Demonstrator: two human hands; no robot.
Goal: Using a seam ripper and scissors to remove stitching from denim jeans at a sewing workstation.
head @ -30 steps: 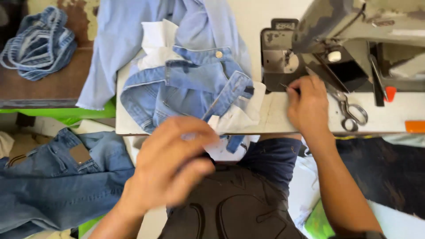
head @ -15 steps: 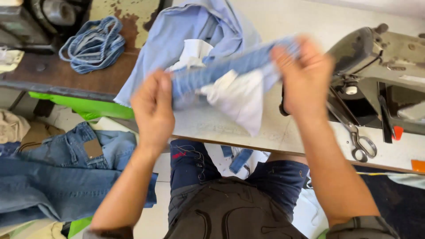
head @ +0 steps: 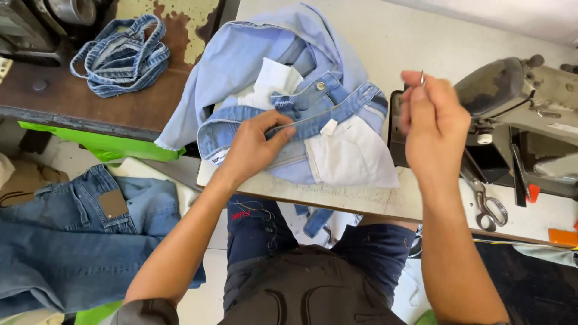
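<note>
1. The jeans (head: 289, 90) lay on the table (head: 391, 201), directly ahead of the person.
2. The left hand (head: 256, 147) rested on the waistband (head: 325, 117), at the near side of the jeans.
3. The right hand (head: 433, 123) was raised above the table, between the jeans and the sewing machine (head: 524, 114).
4. The scissors (head: 487, 207) lay on the table before the sewing machine.
5. A bundle of strips (head: 120, 57) lay on the bench (head: 60, 102) to the left.
6. A second pair of jeans (head: 78, 241) lay below the bench, lower left.

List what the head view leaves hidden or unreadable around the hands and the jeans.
- Small metal item in the right hand: too tiny to identify, head view.
- Waistband of the light jeans: partly under the left hand.
- Sewing machine: cut by the right edge.
- Scissors: partly behind the right forearm.
</note>
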